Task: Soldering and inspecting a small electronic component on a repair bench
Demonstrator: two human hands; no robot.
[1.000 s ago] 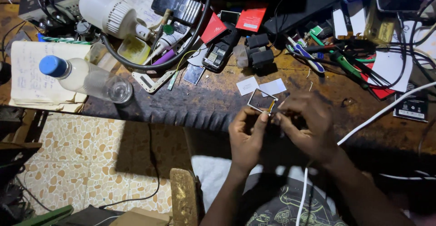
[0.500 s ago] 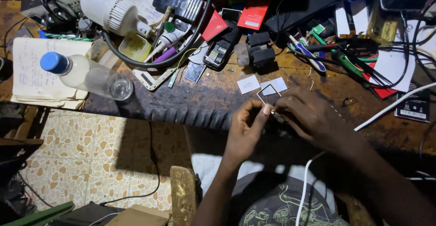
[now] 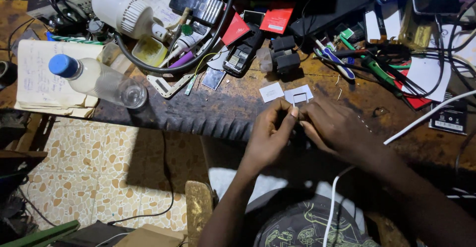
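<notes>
My left hand and my right hand meet at the front edge of a dark wooden workbench. Together they pinch a small thin metal frame, squarish and open in the middle, held upright between the fingertips of both hands. Two small white cards lie on the bench just behind the frame. A dark opened phone lies further back among loose parts.
A clear plastic bottle with a blue cap lies on a notebook at the left. A white bulb lamp, red cards, screwdrivers and cables crowd the back. A white cable crosses the right. Patterned floor tiles show below.
Both hands have risen slightly towards the bench, and the metal frame has turned upright between the fingertips. The view has shifted a little.
</notes>
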